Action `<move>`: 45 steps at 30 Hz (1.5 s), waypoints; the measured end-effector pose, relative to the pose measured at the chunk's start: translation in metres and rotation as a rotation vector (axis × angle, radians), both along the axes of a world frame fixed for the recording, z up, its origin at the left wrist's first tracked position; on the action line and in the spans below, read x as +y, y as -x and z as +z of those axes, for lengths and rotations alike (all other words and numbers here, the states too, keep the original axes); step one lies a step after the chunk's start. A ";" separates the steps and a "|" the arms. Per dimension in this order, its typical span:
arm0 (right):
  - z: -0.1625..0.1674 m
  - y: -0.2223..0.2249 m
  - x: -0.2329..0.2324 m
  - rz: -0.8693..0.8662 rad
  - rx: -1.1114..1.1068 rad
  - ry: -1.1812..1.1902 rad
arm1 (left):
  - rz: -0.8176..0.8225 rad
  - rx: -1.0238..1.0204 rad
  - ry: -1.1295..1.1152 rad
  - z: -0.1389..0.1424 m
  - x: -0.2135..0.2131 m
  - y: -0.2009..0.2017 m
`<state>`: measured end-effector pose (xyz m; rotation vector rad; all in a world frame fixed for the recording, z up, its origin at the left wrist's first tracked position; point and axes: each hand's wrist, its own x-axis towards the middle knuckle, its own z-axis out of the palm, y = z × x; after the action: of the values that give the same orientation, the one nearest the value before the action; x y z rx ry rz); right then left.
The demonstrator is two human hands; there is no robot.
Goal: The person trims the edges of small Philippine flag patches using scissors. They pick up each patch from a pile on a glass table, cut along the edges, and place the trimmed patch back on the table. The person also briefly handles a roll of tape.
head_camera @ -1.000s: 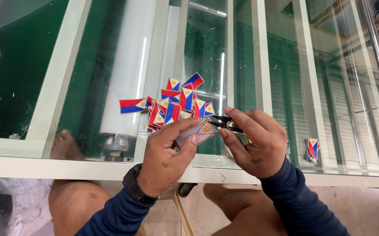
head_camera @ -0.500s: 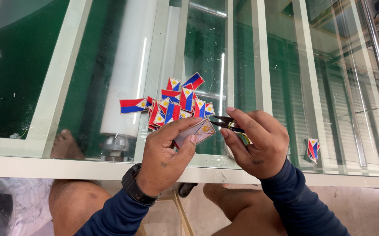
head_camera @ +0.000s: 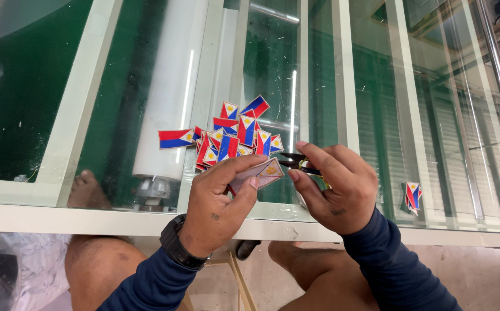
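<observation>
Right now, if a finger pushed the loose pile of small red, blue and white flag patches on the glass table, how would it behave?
The flag patches look thin and light, so they would probably slide and scatter across the smooth glass table. Lying flat, they are unlikely to roll.

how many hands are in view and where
2. The left hand pinches a small flag patch over the glass table; the right hand, beside it, holds small black snips at the patch's edge.

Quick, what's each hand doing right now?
Left hand: closed, pinching a small flag patch face down.
Right hand: closed around small black snips.
</observation>
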<state>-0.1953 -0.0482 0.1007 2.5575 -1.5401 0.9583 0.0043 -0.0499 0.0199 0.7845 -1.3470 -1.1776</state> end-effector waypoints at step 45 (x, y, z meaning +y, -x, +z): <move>0.001 0.002 0.004 0.066 -0.062 -0.149 | -0.048 0.072 -0.305 -0.005 0.004 -0.001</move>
<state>-0.1970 -0.0439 0.1019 2.7198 -1.6106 0.9728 0.0053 -0.0456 0.0145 0.9203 -1.1463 -1.4573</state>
